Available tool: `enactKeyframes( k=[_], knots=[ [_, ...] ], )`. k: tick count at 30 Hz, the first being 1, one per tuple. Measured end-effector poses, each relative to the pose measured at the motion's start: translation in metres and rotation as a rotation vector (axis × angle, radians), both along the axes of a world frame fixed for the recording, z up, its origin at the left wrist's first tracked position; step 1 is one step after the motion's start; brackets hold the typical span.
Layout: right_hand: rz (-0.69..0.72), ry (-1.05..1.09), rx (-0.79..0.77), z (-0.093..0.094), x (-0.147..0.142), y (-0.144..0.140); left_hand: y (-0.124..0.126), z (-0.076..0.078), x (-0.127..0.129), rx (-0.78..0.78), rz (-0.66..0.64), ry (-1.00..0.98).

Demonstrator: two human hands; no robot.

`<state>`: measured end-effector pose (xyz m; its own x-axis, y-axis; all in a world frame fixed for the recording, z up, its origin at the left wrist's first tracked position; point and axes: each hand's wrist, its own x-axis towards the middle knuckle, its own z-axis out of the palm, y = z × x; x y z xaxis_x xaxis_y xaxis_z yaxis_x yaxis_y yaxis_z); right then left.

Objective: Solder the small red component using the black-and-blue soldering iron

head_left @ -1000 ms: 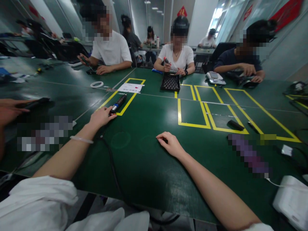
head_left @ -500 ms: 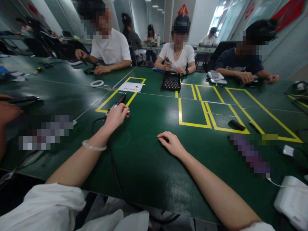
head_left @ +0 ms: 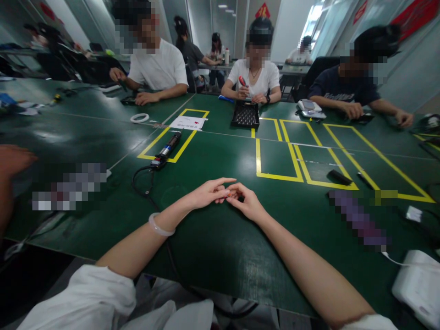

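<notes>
My left hand (head_left: 210,192) and my right hand (head_left: 246,200) meet above the green table, their fingertips touching or nearly so. A tiny orange-red spot (head_left: 228,195) shows between them, too small to name. The left index finger points forward while its other fingers curl in. On the right, thumb and fingers are bent into a pinch. A cylindrical black and silver tool (head_left: 167,147), which looks like an electric screwdriver, lies beyond my left hand inside a yellow tape outline (head_left: 186,145). A black cable (head_left: 139,169) runs from its near end.
A paper sheet (head_left: 188,123) and a tape ring (head_left: 139,118) lie farther back. A co-worker opposite holds a red-handled tool (head_left: 243,81) over a black tray (head_left: 245,117). At right are a black block (head_left: 339,177), a blurred-out phone-like item (head_left: 357,217) and a white case (head_left: 417,286).
My left hand has moved away from the screwdriver-like tool, right and toward me, to meet my right hand. The right hand stays nearly in place. The tool lies within the tape outline.
</notes>
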<state>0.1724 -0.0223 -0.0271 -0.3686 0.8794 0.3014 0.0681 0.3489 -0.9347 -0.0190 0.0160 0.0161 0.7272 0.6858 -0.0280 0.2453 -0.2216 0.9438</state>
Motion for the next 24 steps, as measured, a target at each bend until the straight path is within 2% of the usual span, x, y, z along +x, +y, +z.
enactKeyframes(
  k=[4, 9, 13, 17, 24],
  knots=[
    [-0.011, -0.033, -0.018, 0.000, 0.000, -0.001, 0.001, -0.007, -0.001, 0.061, 0.007, 0.037],
    [-0.133, -0.034, -0.079, -0.006, 0.005, 0.006, -0.004, -0.003, -0.001, 0.332, 0.122, 0.079],
    [-0.159, -0.051, -0.092, -0.009, 0.009, 0.011, -0.010, 0.000, 0.002, 0.472, 0.108, 0.116],
    [-0.165, -0.132, -0.057, -0.008, 0.010, 0.010, -0.011, -0.002, 0.003, 0.495, 0.113, 0.151],
    [-0.135, 0.000, -0.074, -0.008, 0.006, 0.007, -0.010, -0.005, 0.002, 0.402, 0.164, 0.129]
  ],
)
